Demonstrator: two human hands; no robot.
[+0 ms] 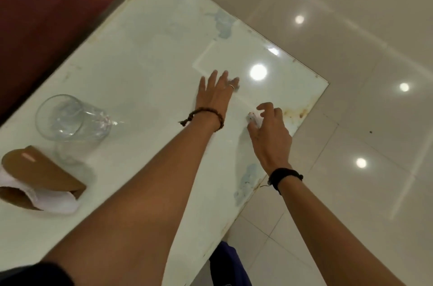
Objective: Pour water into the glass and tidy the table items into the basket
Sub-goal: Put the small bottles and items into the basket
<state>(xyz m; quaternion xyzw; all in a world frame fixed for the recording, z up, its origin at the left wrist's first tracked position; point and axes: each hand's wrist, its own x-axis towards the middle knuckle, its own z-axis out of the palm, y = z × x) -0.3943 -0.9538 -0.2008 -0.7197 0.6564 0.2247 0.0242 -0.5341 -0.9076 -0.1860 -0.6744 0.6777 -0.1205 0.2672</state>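
A clear drinking glass [70, 119] stands upright on the white table [131, 56] at the left and looks to hold a little water. In front of it lies a brown cardboard holder [39, 171] with white cloth [58, 201] in it. My left hand [215, 93] lies flat on the table's middle with straight fingers; something small and blurred is at its fingertips. My right hand [269, 131] is near the right table edge, fingers curled round a small white object [252, 119]. No basket is in view.
A dark red chair or sofa [46, 16] borders the table's far left side. Glossy white floor tiles [351, 74] lie beyond the right edge. A dark blue thing [229, 264] sits below the table's near edge.
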